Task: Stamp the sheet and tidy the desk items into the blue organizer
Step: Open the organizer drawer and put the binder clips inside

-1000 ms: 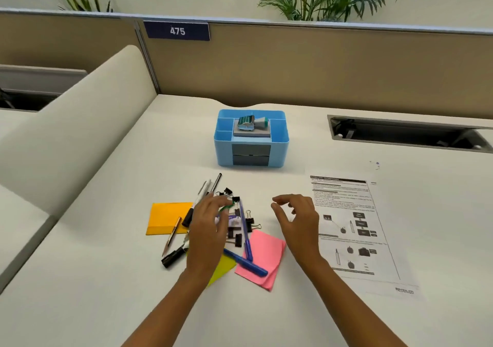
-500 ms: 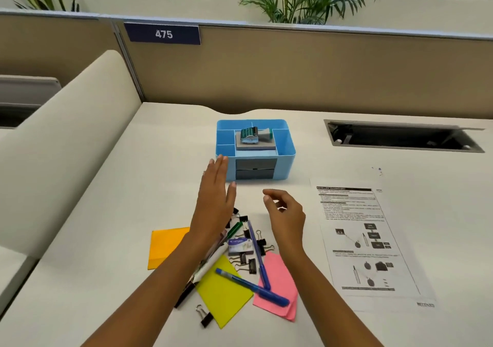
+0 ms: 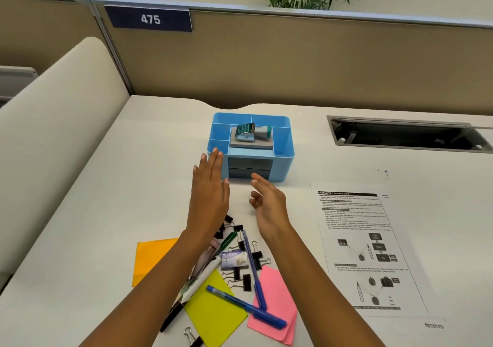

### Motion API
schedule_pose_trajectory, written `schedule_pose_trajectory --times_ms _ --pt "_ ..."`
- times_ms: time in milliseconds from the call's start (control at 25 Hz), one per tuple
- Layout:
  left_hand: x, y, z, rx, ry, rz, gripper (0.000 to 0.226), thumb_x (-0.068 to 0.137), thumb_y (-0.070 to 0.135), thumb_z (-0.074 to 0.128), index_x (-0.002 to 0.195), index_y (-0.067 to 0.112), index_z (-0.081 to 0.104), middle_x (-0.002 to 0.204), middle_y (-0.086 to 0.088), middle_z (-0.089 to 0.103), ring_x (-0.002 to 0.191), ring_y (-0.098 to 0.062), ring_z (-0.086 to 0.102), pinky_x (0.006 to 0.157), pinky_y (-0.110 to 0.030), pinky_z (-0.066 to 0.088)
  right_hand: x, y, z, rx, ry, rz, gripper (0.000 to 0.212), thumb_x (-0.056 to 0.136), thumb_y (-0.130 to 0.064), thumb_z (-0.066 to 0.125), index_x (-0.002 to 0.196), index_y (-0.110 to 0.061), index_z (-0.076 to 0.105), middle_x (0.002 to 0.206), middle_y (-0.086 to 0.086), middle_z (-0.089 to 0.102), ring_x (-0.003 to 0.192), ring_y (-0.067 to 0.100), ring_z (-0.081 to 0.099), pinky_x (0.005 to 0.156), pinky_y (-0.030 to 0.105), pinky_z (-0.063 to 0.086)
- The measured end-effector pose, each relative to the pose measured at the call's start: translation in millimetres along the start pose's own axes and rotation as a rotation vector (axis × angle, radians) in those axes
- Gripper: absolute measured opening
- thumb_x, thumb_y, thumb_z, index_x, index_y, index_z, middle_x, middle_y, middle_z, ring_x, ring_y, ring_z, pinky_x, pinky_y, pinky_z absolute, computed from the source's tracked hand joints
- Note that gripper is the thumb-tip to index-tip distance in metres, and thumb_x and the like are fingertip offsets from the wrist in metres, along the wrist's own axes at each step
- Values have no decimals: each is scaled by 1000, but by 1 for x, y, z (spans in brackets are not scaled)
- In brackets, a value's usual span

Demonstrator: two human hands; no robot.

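1. While our left hand and right hand hover empty with fingers spread, the stamp lies on its grey pad atop the blue organizer.
2. We judge it light, rigid, probably metal-framed; we grip its green handle.
3. Beside it, thin paper sheet lies flat on the counter.

Left hand: reaching forward on an extended bare forearm, palm facing down, four fingers lying straight and pressed together, thumb lying alongside; holding nothing.

Right hand: extending forward beside the left, turned edge-on with palm facing inward, fingers curling loosely and slightly spreading; gripping nothing. Both forearms are angling in from the lower frame edge, converging toward the hands.
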State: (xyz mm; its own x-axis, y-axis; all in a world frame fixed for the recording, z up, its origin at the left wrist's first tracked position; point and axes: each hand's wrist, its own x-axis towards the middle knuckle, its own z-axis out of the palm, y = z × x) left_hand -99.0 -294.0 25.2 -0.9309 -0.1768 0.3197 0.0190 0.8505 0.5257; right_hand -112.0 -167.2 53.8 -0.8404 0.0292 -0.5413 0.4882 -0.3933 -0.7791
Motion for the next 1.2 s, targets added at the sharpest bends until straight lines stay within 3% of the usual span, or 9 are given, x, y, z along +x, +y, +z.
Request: schedule_pose_trajectory --times_ms 240,520,800,920,1000,1080,1120,1200 --pt "6 -3 -5 -96 70 11 45 100 24 34 145 21 30 153 4 27 141 0 5 115 -17 -2 15 -3 24 304 -27 134 20 88 -2 59 107 -7 63 86 4 59 70 12 49 63 22 44" --pt "6 -7 -10 -106 53 30 45 99 30 29 143 21 34 151 4 32 143 -9 16 118 -29 7 14 -2 29 488 -56 202 16 88 2 57 100 -7 62 81 6 54 68 12 48 62 21 44" --pt "7 -6 -11 -154 36 -6 46 99 33 27 142 21 36 151 2 34 142 -15 23 118 -35 16 -11 8 3 513 -78 259 17 89 8 50 97 -1 62 77 9 54 69 13 51 69 22 48" --pt "5 -3 -12 -226 30 -30 45 100 32 29 143 21 36 150 2 34 140 -14 26 113 -39 31 -18 12 -3 530 -85 268 18 88 9 51 101 2 62 80 10 56 71 13 53 72 22 49" --pt "5 -2 -15 -297 4 -49 44 100 31 31 143 21 35 151 2 33 139 -11 27 110 -34 37 -20 14 -8 511 -73 247 21 88 9 52 106 3 60 84 10 58 74 14 56 73 21 51" --pt "3 3 -21 -350 -38 -65 45 100 30 34 144 22 32 153 4 29 138 -6 25 109 -24 32 -22 19 -17 434 -63 200 24 87 7 55 111 2 58 88 11 61 78 15 59 77 23 52" --pt "-2 5 -25 -359 -43 -79 45 100 29 38 144 22 32 152 4 29 136 -4 26 107 -20 30 -25 22 -23 276 -63 118 25 87 5 57 111 -1 59 90 9 63 80 15 61 78 24 53" --pt "-20 9 -31 -320 3 -134 39 97 22 47 136 21 42 142 2 43 126 -7 40 98 -18 36 -33 31 -35 -333 -54 -192 22 85 0 63 104 -12 65 93 1 68 81 8 64 79 20 53"
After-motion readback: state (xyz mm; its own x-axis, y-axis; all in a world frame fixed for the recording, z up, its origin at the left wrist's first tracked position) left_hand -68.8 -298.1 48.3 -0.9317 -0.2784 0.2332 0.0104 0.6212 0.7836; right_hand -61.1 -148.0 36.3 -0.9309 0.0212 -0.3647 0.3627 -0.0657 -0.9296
